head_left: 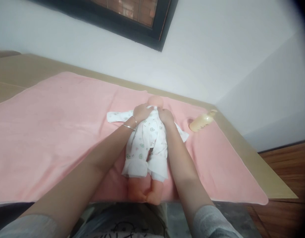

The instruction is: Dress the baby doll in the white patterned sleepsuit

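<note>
A baby doll (156,100) lies on its back, its head away from me and its bare feet (154,195) toward me. It wears a white printed baby outfit (152,130) with loose trouser legs, and one long sleeve (119,116) stretches flat to the left. My left hand (142,112), with a silver bracelet at the wrist, grips the outfit near the collar. On the other side of the neckline my right hand (166,115) has its fingers closed on the cloth. The fingertips of both hands are partly hidden.
A pink blanket (55,132) covers much of the wooden table (261,165). To the right of the doll, a yellowish pump bottle (202,121) appears tilted in the view. Behind the table rises a white wall (192,49) with a dark-framed window (159,33).
</note>
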The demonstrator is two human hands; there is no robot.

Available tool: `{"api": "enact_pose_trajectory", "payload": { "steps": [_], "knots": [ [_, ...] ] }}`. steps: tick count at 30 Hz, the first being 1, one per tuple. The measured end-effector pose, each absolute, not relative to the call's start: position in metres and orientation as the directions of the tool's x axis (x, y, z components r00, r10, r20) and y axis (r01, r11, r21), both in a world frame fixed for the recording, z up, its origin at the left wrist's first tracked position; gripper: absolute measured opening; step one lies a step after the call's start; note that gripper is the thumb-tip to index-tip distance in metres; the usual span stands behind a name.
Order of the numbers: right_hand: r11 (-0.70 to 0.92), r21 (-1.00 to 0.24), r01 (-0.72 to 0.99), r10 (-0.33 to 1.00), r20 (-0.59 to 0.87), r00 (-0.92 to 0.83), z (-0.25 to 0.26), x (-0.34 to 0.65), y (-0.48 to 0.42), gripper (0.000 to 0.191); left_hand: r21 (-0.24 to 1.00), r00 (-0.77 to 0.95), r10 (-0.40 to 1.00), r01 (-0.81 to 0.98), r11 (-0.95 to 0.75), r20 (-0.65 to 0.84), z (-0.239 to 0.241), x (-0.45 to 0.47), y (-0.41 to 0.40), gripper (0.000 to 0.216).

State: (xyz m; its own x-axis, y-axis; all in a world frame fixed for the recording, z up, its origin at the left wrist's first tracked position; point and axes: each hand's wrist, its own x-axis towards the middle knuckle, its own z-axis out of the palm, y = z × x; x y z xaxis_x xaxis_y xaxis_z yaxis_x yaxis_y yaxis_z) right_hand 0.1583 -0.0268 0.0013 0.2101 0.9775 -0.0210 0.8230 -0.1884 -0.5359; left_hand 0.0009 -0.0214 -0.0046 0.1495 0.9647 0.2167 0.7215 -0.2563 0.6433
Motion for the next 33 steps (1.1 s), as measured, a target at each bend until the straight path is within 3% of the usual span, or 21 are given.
{"api": "enact_pose_trajectory", "payload": {
  "steps": [33],
  "knots": [
    [-0.183, -0.542, 0.82, 0.978, -0.019, 0.205, 0.0007, 0.1576, -0.0266, 0.066, 0.664, 0.149, 0.967, 0.704, -0.251, 0.208, -0.0035, 0.0002, -0.0228, 0.049]
  ]
}}
